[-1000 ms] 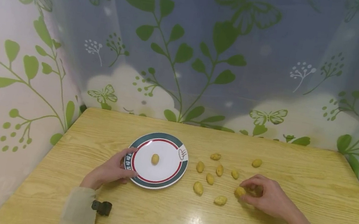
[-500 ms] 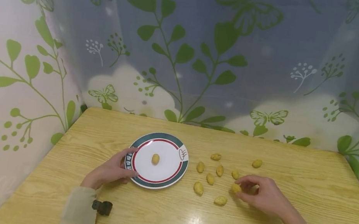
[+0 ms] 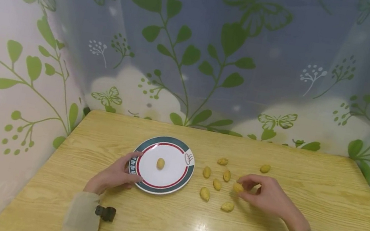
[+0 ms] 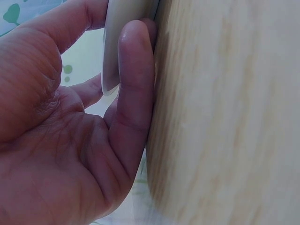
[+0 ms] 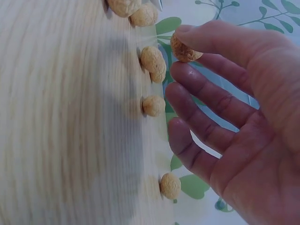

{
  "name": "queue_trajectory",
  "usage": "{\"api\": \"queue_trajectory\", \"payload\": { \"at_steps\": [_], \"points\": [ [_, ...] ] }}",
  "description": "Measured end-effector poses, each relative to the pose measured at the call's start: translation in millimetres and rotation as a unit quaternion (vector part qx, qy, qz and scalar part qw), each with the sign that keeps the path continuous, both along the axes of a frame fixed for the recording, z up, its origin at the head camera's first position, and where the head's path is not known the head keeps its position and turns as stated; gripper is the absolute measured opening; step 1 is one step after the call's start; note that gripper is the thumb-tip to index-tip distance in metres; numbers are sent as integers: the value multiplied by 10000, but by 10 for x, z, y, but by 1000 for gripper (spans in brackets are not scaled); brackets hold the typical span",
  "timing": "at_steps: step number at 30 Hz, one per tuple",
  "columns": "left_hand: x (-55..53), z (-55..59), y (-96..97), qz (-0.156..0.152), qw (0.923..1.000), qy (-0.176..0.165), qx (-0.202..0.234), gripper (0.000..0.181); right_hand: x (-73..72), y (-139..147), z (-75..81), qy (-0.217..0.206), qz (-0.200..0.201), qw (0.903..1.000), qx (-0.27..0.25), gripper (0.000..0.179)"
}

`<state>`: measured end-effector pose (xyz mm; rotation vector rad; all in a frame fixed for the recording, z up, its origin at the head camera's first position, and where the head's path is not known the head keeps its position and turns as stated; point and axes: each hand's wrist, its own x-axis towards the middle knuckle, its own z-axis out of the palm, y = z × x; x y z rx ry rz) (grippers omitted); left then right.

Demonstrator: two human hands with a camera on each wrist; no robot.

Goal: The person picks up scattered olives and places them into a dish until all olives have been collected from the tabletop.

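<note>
In the left wrist view the plate is cut off by the top edge, only a strip of rim showing beside the left hand. In the right wrist view the right hand runs off the right edge, and the nuts beyond its fingertips are cropped at the top. The table there is blurred.

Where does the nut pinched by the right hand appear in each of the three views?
Head: the pinched nut is right of centre, at the right hand's fingertips.
Left wrist: not in it.
Right wrist: the nut is at top centre, between thumb and finger.
Shared landmark: the wooden table.
</note>
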<state>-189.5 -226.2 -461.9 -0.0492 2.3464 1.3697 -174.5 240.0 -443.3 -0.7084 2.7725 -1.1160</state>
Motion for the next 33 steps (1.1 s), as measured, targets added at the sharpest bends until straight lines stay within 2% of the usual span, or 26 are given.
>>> {"api": "queue_trajectory", "payload": {
  "at_steps": [10,20,33],
  "points": [
    [-12,-9,-1,-11,10000,1,18,89,-54,-129,8,8,32,9999,-118,24],
    [-10,-1,4,-22,10000,-2,-1,89,-99,-318,51,-194,-18,9998,-99,26],
    [-6,4,5,-17,10000,-13,-69,89,-178,-592,34,-76,238,9990,-383,26]
  ]
}}
